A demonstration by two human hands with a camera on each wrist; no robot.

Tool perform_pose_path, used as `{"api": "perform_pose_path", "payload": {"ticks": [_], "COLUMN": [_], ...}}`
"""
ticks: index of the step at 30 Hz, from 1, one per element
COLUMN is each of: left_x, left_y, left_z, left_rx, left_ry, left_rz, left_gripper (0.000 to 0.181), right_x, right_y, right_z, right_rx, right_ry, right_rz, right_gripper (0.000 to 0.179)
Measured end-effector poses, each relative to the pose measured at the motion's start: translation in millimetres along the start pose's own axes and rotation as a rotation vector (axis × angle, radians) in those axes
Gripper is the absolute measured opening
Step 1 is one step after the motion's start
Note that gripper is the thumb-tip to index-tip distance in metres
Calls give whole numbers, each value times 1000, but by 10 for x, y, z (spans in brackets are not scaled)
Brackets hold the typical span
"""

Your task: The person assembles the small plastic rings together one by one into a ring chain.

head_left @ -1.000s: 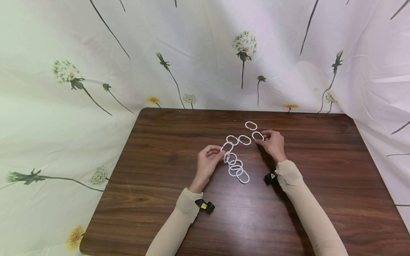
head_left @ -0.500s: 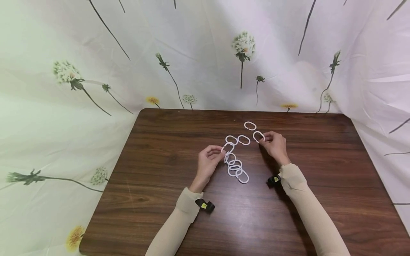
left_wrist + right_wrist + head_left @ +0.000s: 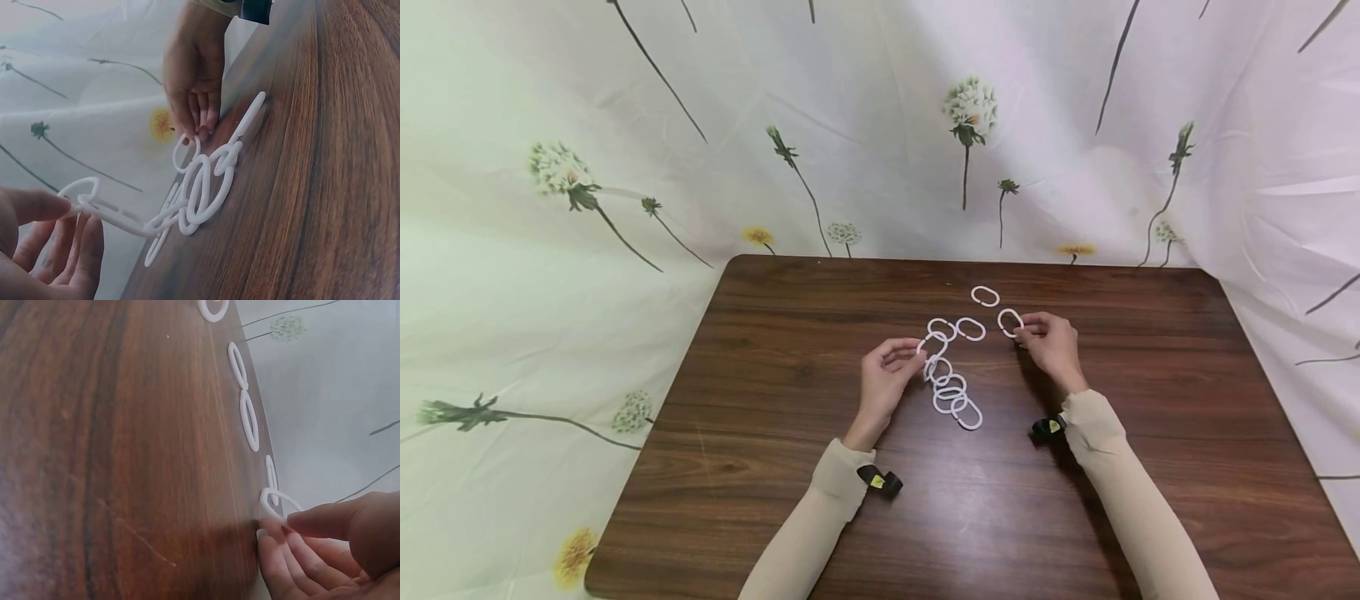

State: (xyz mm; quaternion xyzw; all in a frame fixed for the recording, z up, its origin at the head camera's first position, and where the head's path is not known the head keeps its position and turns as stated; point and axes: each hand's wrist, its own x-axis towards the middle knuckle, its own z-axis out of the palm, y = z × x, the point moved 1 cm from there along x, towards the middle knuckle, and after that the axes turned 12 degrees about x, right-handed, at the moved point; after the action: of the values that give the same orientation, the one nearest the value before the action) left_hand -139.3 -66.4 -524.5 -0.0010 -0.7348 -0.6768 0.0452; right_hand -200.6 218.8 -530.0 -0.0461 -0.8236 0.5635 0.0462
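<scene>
My left hand (image 3: 886, 379) pinches a white oval plastic link between thumb and fingers. From it a chain of several joined white links (image 3: 199, 194) trails down onto the dark table. In the left wrist view, the end by my thumb is raised. My right hand (image 3: 1051, 346) pinches a single open-gapped link (image 3: 265, 499) by its near edge, tilted up, to the right of the others. Three loose links lie between and beyond the hands: one at the back (image 3: 997, 298), one in the middle (image 3: 984, 333), one close beyond the left hand (image 3: 929, 325).
The wood-grain table (image 3: 790, 333) has rounded back corners. Behind it hangs a white flower-printed cloth (image 3: 880, 125), which also drapes both sides. A small black camera is strapped to the left wrist (image 3: 880, 482) and another to the right wrist (image 3: 1047, 428).
My right hand has drawn its link a little to the right and toward me, away from the loose links. My left hand has stayed almost still, keeping its pinch.
</scene>
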Motion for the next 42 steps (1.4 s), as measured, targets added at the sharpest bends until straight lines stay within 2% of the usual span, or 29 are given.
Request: {"api": "perform_pose_path", "payload": {"ticks": [4, 8, 11, 20, 35, 42], "left_x": [0, -3, -5, -6, 5, -10], "left_y": [-3, -4, -4, 5, -2, 10], "left_z": [9, 7, 4, 19, 78, 108], "left_rx": [1, 2, 5, 7, -7, -10], "left_ry": [17, 27, 28, 16, 10, 10], "left_rz": [5, 10, 8, 1, -10, -22], "left_gripper": [25, 26, 25, 28, 26, 27], "right_x": [-34, -88, -132, -233, -354, -406], "right_y": [-10, -62, -121, -281, -507, -595], "right_z": [15, 60, 95, 199, 366, 444], "right_rx": [82, 235, 295, 325, 426, 431], "right_ry": [-9, -62, -104, -137, -166, -191], "right_rz": [-13, -41, -70, -135, -165, -172], "right_gripper": [28, 30, 32, 30, 28, 27]}}
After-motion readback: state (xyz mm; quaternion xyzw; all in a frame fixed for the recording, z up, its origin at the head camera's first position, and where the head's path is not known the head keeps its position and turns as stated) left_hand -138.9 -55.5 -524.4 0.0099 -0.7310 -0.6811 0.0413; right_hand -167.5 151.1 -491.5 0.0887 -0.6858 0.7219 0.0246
